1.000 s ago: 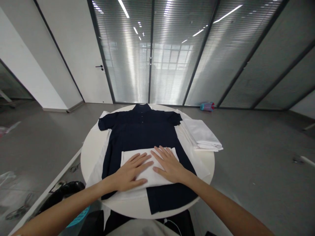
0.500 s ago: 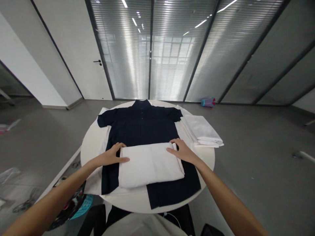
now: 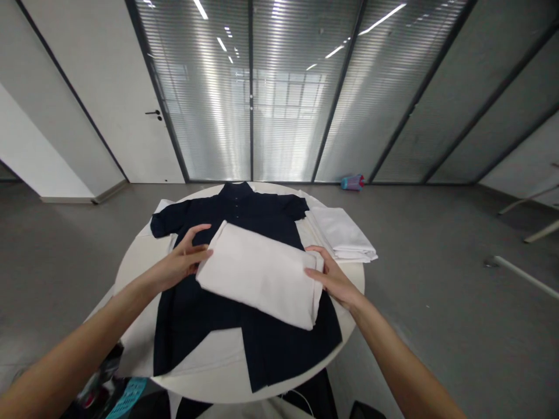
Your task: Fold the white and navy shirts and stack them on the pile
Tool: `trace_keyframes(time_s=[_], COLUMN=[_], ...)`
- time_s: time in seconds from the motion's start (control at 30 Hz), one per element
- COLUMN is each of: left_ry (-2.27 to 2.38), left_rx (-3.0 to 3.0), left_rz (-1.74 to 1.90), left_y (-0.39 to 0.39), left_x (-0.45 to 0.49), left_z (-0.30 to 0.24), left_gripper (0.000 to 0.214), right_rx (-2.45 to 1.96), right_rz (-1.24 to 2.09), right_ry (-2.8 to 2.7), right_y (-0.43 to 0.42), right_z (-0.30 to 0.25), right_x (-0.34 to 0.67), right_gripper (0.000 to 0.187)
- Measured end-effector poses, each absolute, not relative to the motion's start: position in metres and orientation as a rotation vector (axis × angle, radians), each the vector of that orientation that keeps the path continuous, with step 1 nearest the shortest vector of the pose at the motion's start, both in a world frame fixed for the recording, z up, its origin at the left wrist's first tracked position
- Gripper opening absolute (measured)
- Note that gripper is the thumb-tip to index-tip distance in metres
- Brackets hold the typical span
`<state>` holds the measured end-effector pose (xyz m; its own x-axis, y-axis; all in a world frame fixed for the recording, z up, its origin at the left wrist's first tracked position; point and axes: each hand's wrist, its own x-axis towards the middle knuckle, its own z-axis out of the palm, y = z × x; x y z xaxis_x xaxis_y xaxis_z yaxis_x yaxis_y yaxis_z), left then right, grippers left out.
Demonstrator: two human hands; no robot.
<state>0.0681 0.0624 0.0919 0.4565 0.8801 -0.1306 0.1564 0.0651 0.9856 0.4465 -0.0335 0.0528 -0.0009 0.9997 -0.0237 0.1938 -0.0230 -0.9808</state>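
Both hands grip folded white cloth (image 3: 262, 273), seemingly lifted.

A folded white cloth (image 3: 262, 273) sits at the centre of the frame, a flat, smooth rectangle turned askew, its long side running from upper left to lower right. Layered fold edges show along its right end. It is gripped at both short ends and lies over the middle of a dark navy shirt (image 3: 262, 218), which is spread flat, collar toward the top of the frame.

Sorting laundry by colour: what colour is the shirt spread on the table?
Dark navy shirt, plain, seen in the head view.
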Motion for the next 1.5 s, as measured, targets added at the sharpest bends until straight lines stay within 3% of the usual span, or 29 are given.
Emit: trace_keyframes(time_s=[0.07,0.13,0.3,0.47,0.73,0.87,1.03,1.3,1.5], left_ry=[0.901,0.748,0.519,0.598,0.713,0.756,0.831,0.966,1.073], left_rx=[1.399,1.353,1.031,0.846,0.955,1.052,1.188,1.498,1.889], left_rz=[0.666,0.629,0.751,0.791,0.828,0.903,0.931,0.866,0.789], left_y=[0.096,0.128,0.189,0.221,0.232,0.238,0.246,0.253,0.243], left_x=[0.098,0.139,0.273,0.383,0.441,0.441,0.408,0.291,0.174], left_z=[0.11,0.129,0.153,0.135,0.075,0.065,0.067,0.059,0.047], left_gripper=[0.053,0.038,0.036,0.034,0.035,0.039,0.024,0.022,0.023], right_rx=[-1.341,-1.319,-1.235,-1.256,-1.881,-2.11,-2.101,-1.772,-1.848], right_rz=[1.124,1.031,0.718,0.566,0.358,0.016,-0.418,-0.25,0.164], right_ry=[-1.126,-0.941,-0.645,-0.524,-0.746,-0.953,-1.107,-1.653,-2.131], right_y=[-0.041,-0.046,-0.038,-0.016,-0.023,-0.034,-0.029,0.037,0.093], right_z=[0.065,0.079,0.098,0.08,0.019,0.021,0.054,0.107,0.092], right_x=[0.458,0.475,0.531,0.572,0.594,0.593,0.573,0.482,0.41], right_gripper=[0.053,0.053,0.063,0.067,0.057,0.049,0.024,0.014,0.015])
